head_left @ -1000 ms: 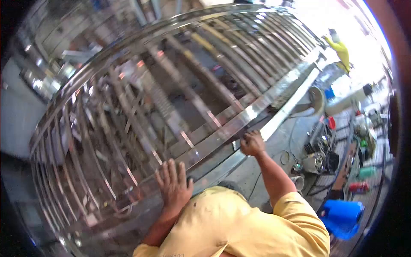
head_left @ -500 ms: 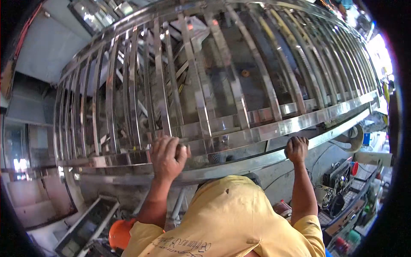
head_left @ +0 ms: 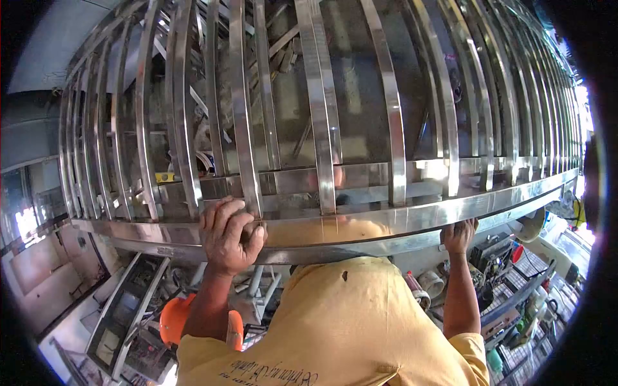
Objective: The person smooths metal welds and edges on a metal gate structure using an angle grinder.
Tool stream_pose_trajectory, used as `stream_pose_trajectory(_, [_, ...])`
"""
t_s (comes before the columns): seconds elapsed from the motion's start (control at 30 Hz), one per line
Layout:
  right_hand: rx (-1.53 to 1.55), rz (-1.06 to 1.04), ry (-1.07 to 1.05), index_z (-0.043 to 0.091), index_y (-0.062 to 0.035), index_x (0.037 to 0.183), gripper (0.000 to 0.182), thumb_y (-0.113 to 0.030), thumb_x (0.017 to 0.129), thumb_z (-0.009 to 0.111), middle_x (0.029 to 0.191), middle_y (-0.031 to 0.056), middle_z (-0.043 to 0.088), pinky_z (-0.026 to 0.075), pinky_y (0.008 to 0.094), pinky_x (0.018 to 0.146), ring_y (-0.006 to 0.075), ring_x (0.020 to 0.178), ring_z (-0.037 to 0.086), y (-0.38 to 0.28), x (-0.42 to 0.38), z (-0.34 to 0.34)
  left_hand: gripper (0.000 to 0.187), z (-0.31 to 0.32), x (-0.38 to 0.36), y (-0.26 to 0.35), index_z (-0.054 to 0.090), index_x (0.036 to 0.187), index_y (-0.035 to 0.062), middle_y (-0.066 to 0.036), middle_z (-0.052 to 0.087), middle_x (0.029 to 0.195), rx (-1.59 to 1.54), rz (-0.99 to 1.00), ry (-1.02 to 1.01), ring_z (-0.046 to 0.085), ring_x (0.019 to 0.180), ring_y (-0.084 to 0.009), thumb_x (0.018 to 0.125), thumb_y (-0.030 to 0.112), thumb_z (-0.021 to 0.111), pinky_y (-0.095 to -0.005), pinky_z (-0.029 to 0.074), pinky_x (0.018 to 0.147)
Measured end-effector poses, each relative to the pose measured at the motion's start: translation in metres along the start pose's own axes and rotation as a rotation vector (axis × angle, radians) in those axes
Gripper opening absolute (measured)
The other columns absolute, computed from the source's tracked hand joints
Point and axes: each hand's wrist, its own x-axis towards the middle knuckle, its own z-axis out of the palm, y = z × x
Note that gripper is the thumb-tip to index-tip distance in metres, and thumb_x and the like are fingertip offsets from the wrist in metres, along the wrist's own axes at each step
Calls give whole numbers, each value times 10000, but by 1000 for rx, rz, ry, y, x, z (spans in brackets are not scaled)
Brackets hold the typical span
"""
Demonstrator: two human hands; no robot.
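Note:
A large shiny metal frame [head_left: 325, 109] with many parallel bars spans the view in front of the body. My left hand [head_left: 232, 238] is closed over its near rail [head_left: 347, 230], left of centre, with fingers curled on top and the thumb towards the right. Farther right, my right hand [head_left: 458, 236] grips the near edge from below, its fingertips partly hidden by the rail. Beneath that rail runs a second metal edge [head_left: 322, 253], close to the yellow shirt.
An orange object [head_left: 174, 320] is below my left forearm. A framed panel [head_left: 122, 309] leans at lower left. Racks with tools and bottles [head_left: 515, 315] stand at lower right. Scraps and a yellow level [head_left: 165, 177] show through the bars.
The barred frame now appears larger and its near rail closer to the shirt. My left hand has shifted left in view; my right hand's fingers are now partly under the rail.

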Motion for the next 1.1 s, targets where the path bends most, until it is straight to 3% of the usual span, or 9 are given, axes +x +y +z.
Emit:
stream_pose_trajectory(0.07, [60, 81, -37, 673, -50, 1101, 411, -390, 886, 587, 1009, 188, 664, 397, 600, 961, 416, 979, 602, 14, -13, 13, 255, 1, 2, 0, 588, 919, 103, -90, 616, 1079, -14, -24, -53, 607, 1084, -346, 772, 268, 717, -492, 415, 928])
stream_pose_trajectory(0.17, [-51, -114, 138, 676, -61, 1099, 453, -443, 865, 610, 1020, 181, 663, 388, 598, 983, 426, 974, 606, 40, -39, 35, 263, 4, 4, -3, 567, 908, 106, -90, 614, 1078, 0, -74, -121, 597, 1094, -363, 777, 279, 715, -500, 413, 933])
stream_pose_trajectory(0.47, [32, 58, -277, 660, -70, 1059, 425, -413, 812, 706, 1014, 159, 664, 461, 567, 875, 410, 951, 622, 84, -99, 57, 225, 4, 6, -2, 523, 846, 47, -192, 592, 1072, 8, -147, -195, 564, 1052, -421, 856, 240, 636, -541, 435, 924])
stream_pose_trajectory(0.5, [-1, -94, 87, 651, -59, 1073, 441, -418, 818, 691, 1027, 163, 659, 457, 578, 876, 427, 965, 611, 40, -44, 30, 213, 4, 5, -3, 524, 854, 43, -196, 586, 1085, -1, -147, -204, 563, 1044, -415, 860, 226, 632, -539, 438, 915])
stream_pose_trajectory(0.57, [-36, -125, 40, 654, -59, 1071, 438, -413, 816, 695, 1034, 164, 656, 458, 577, 874, 424, 969, 610, 32, -32, 26, 191, 5, 8, 2, 519, 825, 86, -117, 602, 1040, -24, -209, -189, 582, 1067, -416, 826, 226, 647, -541, 454, 931])
stream_pose_trajectory(0.93, [16, -24, -188, 670, -59, 1062, 421, -386, 800, 713, 1073, 169, 640, 468, 572, 866, 410, 990, 605, 65, -85, 52, 177, 3, -1, -1, 550, 889, 62, -121, 610, 1007, 18, -142, -170, 586, 1014, -389, 890, 229, 609, -542, 449, 924])
stream_pose_trajectory(1.0, [5, -85, -117, 673, -59, 1060, 417, -381, 797, 717, 1080, 170, 637, 469, 571, 865, 407, 994, 605, 73, -96, 60, 142, 5, 5, 1, 544, 909, 18, -174, 594, 991, 4, -83, -156, 576, 930, -386, 902, 156, 575, -516, 439, 857])
stream_pose_trajectory(1.03, [-60, -195, 111, 666, -58, 1037, 372, -343, 802, 708, 1048, 162, 644, 472, 566, 848, 405, 967, 608, 53, -73, 48, 130, 5, 2, -1, 542, 920, 19, -176, 594, 989, 23, -78, -161, 575, 919, -376, 909, 146, 566, -507, 439, 845])
stream_pose_trajectory(1.1, [-79, -122, -25, 660, -60, 1053, 324, -290, 825, 681, 1044, 177, 640, 469, 573, 846, 420, 960, 606, 35, -51, 28, 119, 5, 3, 0, 541, 927, 18, -176, 589, 980, 10, -75, -158, 571, 904, -369, 915, 135, 559, -500, 438, 836])
